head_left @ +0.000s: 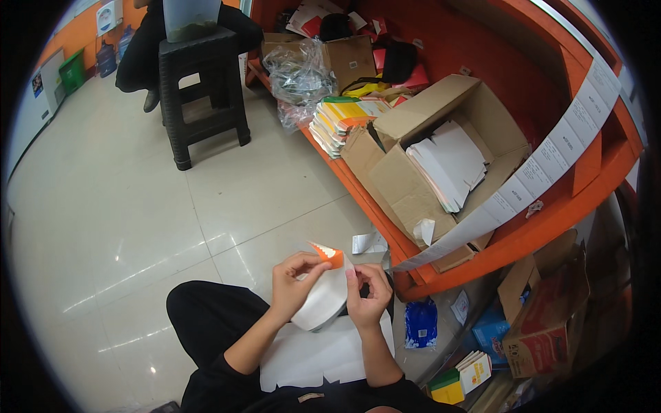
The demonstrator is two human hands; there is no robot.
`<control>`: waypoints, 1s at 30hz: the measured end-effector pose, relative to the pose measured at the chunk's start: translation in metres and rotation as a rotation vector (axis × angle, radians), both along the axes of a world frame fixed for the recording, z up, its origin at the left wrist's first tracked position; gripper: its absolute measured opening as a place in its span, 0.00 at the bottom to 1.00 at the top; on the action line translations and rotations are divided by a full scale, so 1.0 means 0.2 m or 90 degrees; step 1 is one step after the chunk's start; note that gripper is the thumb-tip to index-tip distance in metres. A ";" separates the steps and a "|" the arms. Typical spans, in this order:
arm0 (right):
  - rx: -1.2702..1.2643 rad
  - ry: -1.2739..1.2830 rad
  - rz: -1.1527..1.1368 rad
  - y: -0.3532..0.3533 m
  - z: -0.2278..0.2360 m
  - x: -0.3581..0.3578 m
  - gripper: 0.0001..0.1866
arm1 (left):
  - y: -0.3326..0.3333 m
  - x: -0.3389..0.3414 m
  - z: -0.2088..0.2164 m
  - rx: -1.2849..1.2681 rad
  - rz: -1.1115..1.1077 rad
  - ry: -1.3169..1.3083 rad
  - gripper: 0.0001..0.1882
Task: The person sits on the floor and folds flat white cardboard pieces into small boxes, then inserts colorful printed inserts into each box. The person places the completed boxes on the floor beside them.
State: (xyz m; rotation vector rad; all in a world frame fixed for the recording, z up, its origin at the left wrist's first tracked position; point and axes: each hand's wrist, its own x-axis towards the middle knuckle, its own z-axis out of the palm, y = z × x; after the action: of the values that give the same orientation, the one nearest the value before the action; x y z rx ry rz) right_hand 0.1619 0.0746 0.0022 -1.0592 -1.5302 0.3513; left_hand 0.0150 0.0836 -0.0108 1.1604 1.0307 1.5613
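My left hand (296,281) pinches a small orange-and-white folded paper piece (333,257) between thumb and fingers. Close beside it, my right hand (369,294) is closed on a thin white paper edge (348,263) by the orange piece; whether the two are joined I cannot tell. Below and between the hands is a rounded white paper piece (319,303), partly covered by the left fingers. A larger white sheet (313,354) lies across my lap under both forearms.
An orange shelf (441,283) on the right carries a cardboard box (406,179) with a white paper stack (451,165), booklets (341,124) and plastic wrap (299,76). A long printed label strip (551,155) hangs across it. A black stool (200,89) stands ahead, near a seated person.
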 end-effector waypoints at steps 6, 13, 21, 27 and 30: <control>-0.051 0.143 0.008 0.03 -0.01 -0.04 0.03 | 0.01 0.03 0.01 0.085 0.014 0.079 0.04; -0.080 0.062 0.058 0.03 -0.02 -0.01 0.04 | 0.01 0.03 -0.01 0.058 -0.020 0.040 0.04; -0.065 0.098 0.066 0.02 0.00 -0.03 0.03 | 0.01 0.00 0.04 0.086 -0.041 0.077 0.04; -0.050 0.093 0.067 0.00 0.00 -0.02 0.02 | 0.02 -0.02 0.05 0.075 -0.092 0.066 0.04; -0.057 0.142 0.065 -0.01 0.00 -0.04 0.02 | 0.03 -0.01 0.00 0.066 -0.138 -0.001 0.04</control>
State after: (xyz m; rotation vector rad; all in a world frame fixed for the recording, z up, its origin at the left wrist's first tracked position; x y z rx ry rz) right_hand 0.1543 0.0725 0.0025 -0.9781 -1.3805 0.5947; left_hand 0.0120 0.0890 -0.0104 1.2966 0.8012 1.4565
